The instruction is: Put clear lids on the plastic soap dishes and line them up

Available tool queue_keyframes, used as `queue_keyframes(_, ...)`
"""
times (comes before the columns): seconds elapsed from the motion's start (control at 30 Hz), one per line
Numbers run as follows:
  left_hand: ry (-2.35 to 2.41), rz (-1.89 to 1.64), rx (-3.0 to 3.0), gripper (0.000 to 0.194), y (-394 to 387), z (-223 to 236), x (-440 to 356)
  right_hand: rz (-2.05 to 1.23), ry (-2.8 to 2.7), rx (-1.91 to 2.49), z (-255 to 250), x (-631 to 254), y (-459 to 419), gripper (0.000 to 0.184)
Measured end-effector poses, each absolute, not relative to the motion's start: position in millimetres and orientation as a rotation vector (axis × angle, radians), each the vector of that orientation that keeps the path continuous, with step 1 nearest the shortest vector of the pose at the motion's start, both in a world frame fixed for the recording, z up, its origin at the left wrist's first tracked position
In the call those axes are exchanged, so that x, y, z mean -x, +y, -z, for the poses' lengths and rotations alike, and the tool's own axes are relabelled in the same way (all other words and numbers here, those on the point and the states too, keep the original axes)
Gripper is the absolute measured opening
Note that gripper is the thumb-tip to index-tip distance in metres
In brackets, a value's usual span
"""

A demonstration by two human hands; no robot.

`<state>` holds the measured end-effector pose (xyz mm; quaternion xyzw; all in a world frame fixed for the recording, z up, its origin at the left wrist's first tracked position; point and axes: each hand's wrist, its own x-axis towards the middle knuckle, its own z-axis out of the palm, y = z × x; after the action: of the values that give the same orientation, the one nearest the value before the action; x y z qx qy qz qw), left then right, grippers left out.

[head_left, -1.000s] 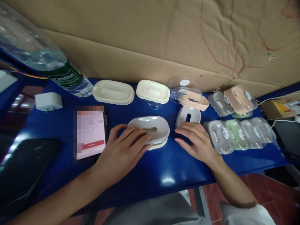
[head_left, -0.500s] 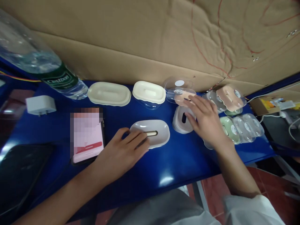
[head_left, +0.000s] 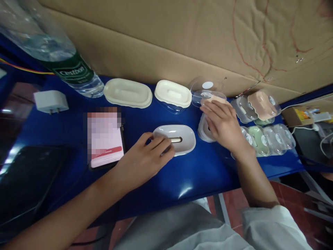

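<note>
A whitish oval dish (head_left: 188, 133) with a slot in its floor lies on the blue table in front of me. My left hand (head_left: 153, 149) grips its left end, with fingers curled over the rim into the dish. Beside those fingertips a cream strip (head_left: 176, 140) lies in the slot. My right hand (head_left: 223, 121) reaches over a stack of similar oval dishes (head_left: 204, 133), its fingers stretched out and the thumb apart. Its fingertips are close to a peach oval piece (head_left: 213, 98) by clear covers (head_left: 199, 95), partly hidden; whether they touch it I cannot tell.
Two cream oval lids (head_left: 127, 93) (head_left: 173, 92) lie along the cardboard (head_left: 156, 45) at the back. A water bottle (head_left: 78, 73), a white charger (head_left: 51, 100) and a phone (head_left: 106, 139) are at left. Packed dishes (head_left: 260, 139) in clear covers crowd the right.
The view has shifted, so the table's things appear farther right and higher. Against them, my right hand has moved left, covering more of the dish stack. My left hand stays at the dish.
</note>
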<state>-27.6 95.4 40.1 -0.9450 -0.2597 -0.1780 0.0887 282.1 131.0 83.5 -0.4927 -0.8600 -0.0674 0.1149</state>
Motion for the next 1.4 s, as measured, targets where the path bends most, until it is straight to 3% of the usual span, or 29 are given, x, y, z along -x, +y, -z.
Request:
queue_keyframes(0.1,-0.756,0.525,2.801,0.017,96.2,-38.6,27.5,0.095,-2.543,1.334,-86.1,-282.2,128.2,0.036)
queue_keyframes(0.23,-0.738,0.533,2.786,0.020,96.7,-37.6,27.6,-0.188,-2.701,0.986,-77.4,-260.3,105.8,0.044)
queue_keyframes(0.8,-0.776,0.564,2.804,0.031,103.7,-40.2,32.1,0.058,-2.749,0.981,-43.7,-239.1,93.3,0.040)
queue_keyframes(1.17,-0.869,0.618,2.949,0.036,107.7,-37.1,35.8,-0.094,-2.779,1.101,-41.6,-235.0,92.7,0.053)
queue_keyframes(1.4,-0.805,0.500,2.882,0.032,106.5,-37.6,35.6,-0.118,-2.669,1.145,-62.7,-259.1,101.9,0.050)
